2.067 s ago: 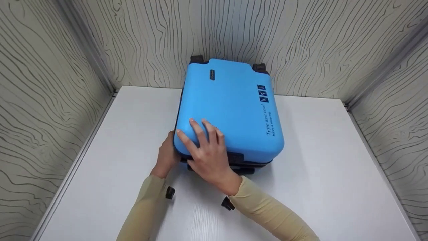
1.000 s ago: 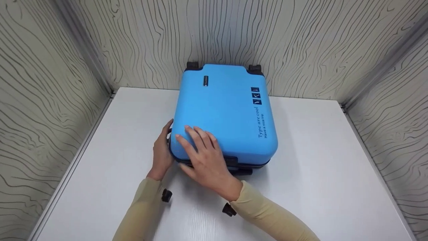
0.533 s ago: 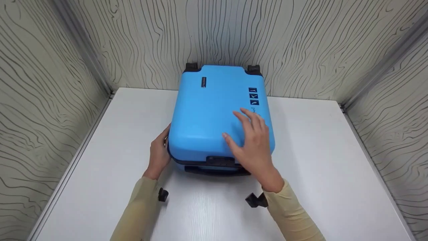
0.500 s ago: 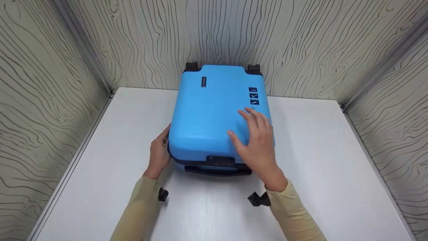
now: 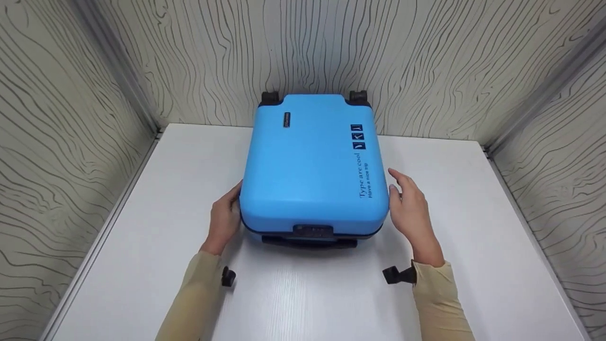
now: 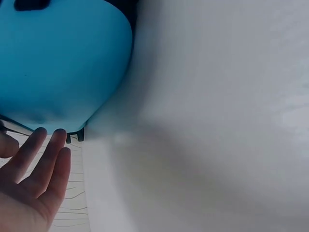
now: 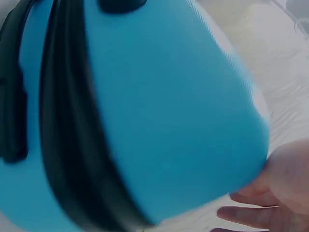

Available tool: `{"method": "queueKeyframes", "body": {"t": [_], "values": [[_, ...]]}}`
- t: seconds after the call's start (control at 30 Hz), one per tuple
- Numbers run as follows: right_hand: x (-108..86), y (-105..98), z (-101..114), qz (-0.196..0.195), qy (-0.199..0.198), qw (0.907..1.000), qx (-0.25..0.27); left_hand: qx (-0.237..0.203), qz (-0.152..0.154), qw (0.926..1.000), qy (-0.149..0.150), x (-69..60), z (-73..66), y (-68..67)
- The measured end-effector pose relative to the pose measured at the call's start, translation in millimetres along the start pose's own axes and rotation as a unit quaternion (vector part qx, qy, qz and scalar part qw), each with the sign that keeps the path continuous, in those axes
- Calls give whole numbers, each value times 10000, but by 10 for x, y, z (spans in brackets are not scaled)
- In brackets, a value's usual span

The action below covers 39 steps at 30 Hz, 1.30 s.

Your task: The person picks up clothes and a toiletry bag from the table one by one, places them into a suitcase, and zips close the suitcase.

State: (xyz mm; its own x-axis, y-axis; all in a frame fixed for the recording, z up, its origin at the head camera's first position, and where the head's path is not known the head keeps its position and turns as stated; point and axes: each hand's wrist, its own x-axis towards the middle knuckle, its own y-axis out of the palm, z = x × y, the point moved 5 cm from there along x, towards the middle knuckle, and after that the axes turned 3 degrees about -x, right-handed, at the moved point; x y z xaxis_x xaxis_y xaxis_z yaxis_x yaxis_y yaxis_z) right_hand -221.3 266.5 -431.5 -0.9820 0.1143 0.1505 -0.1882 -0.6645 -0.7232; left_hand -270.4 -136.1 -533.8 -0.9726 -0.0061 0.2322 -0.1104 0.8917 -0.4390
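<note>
Head view from above, wrist views close-in
Head faces forward and down, suitcase point(image 5: 307, 161) fully in frame; each wrist view catches part, blue shell point(image 7: 183, 116) shared by all

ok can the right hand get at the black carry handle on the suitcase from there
Probably yes: the right hand is beside the blue suitcase, its fingers relaxed, and only the suitcase's near right corner seems in the way of the black carry handle at the near end.
</note>
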Motion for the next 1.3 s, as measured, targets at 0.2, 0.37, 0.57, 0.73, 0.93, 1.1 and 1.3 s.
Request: {"method": "queueKeyframes", "body": {"t": [0.2, 0.37, 0.57, 0.73, 0.93, 1.1, 1.3], "values": [[0, 143, -240, 739, 74, 9972, -120, 44, -294, 9994, 201, 35, -128, -114], [-7, 257, -350, 1187, 42, 9927, -204, -60, -419, 9977, 525, 57, -333, -161], [-53, 315, -446, 1376, -14, 9903, -199, -94, -572, 9944, 882, 41, -595, -205], [-65, 290, -481, 1362, 20, 9905, -163, -58, -545, 9913, 1200, 13, -805, -205], [-59, 291, -525, 1343, 1, 9909, -124, 919, -354, 9815, 1639, -55, -1081, -112], [-58, 299, -542, 1328, -10, 9910, -151, 2063, 95, 9539, 2179, -133, -1320, 103], [-43, 312, -570, 1319, -6, 9910, -234, 2745, 478, 9241, 2614, -194, -1516, 307]]}}
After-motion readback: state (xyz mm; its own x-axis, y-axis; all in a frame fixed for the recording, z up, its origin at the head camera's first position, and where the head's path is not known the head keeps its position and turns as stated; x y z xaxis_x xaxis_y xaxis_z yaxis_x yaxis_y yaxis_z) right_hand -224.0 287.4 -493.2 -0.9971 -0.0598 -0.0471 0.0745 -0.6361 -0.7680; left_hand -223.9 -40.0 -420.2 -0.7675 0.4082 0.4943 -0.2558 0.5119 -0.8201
